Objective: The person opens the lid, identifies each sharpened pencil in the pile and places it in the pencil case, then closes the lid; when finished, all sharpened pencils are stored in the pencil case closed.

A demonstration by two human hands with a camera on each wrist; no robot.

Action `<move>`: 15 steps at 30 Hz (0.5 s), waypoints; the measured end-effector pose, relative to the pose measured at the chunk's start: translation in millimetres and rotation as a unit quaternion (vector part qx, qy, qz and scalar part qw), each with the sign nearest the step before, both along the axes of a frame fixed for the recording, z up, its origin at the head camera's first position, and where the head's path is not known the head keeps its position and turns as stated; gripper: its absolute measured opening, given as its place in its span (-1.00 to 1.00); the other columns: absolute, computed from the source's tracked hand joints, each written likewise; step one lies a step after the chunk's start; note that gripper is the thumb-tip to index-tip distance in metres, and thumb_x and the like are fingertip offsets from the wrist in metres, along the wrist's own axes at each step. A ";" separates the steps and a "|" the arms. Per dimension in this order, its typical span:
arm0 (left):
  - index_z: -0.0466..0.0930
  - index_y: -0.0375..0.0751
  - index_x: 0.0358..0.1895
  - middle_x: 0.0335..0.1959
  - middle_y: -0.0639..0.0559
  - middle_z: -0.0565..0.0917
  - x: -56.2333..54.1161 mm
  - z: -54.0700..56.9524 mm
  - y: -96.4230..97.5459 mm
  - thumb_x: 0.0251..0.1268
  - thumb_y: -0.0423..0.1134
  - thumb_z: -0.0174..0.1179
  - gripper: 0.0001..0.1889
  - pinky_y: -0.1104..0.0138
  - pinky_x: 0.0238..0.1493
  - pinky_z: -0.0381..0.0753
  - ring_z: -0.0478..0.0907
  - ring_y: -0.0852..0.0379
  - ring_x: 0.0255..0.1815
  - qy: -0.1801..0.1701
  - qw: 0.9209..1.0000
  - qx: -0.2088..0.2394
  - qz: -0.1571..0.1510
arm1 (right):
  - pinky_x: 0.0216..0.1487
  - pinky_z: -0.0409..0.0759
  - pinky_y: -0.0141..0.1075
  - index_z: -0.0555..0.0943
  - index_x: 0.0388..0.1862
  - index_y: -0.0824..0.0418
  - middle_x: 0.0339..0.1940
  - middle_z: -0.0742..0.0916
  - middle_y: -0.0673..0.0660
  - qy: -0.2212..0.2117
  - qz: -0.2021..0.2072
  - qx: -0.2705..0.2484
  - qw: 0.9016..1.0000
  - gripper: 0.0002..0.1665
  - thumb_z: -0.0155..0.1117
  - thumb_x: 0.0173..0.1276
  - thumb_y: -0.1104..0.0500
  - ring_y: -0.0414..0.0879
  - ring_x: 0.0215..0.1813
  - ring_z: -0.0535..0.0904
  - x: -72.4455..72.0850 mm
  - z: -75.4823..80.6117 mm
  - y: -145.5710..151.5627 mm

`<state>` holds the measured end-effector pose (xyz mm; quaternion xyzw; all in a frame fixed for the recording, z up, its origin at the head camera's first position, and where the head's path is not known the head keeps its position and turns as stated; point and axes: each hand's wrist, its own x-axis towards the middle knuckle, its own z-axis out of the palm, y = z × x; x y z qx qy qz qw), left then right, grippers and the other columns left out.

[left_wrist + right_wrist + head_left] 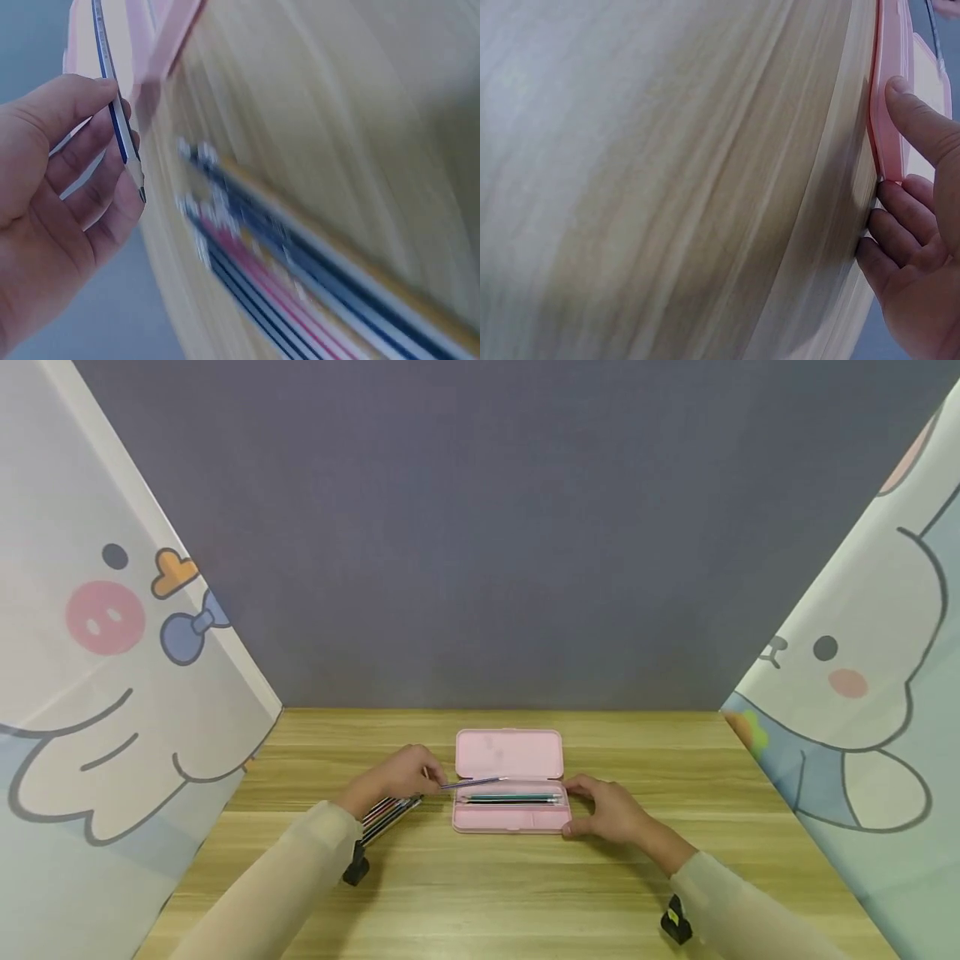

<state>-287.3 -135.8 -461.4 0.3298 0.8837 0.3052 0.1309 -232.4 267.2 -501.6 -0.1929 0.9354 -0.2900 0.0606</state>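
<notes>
My left hand (411,772) pinches a blue-and-white pencil (112,97) near its sharpened tip. That pencil slants over the back edge of an open pink pencil case (495,819), its other end above the case. Inside the case's long compartment lie a few pencils (513,799), green and dark. At the case's right end, my right hand (611,812) holds it, thumb at the front corner and index finger at the back one. Below the left hand, a bunch of several pencils (300,262) in dark, red and yellow lies on the table, partly hidden by the hand in the head view.
The case lid (509,753) is folded back flat toward the grey wall (480,543). Everything stands on a wooden table (480,893). Panels with cartoon animals (97,710) flank the table on both sides.
</notes>
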 end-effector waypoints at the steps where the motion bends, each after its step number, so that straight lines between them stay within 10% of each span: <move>1: 0.83 -0.25 -0.24 -0.31 0.06 0.79 -1.0 -1.4 8.8 0.26 -0.42 0.32 -0.89 0.36 -0.25 0.62 0.61 0.28 -0.32 0.010 1.000 -0.006 -0.009 | 0.31 0.52 0.13 0.58 0.31 0.10 0.28 0.71 0.16 -0.001 -0.002 0.000 1.000 -0.07 0.68 -0.02 -0.22 0.17 0.34 0.60 0.3 0.0 0.2; 15: 0.82 -0.18 -0.36 -0.41 0.13 0.76 -2.2 -11.2 82.9 0.15 -0.47 0.35 -0.88 0.40 -0.26 0.58 0.51 0.34 -0.44 0.014 0.998 -0.052 -0.026 | 0.34 0.50 0.13 0.59 0.29 0.06 0.28 0.71 0.13 -0.006 -0.013 -0.015 1.000 -0.08 0.69 -0.04 -0.22 0.15 0.35 0.59 1.3 -4.0 0.5</move>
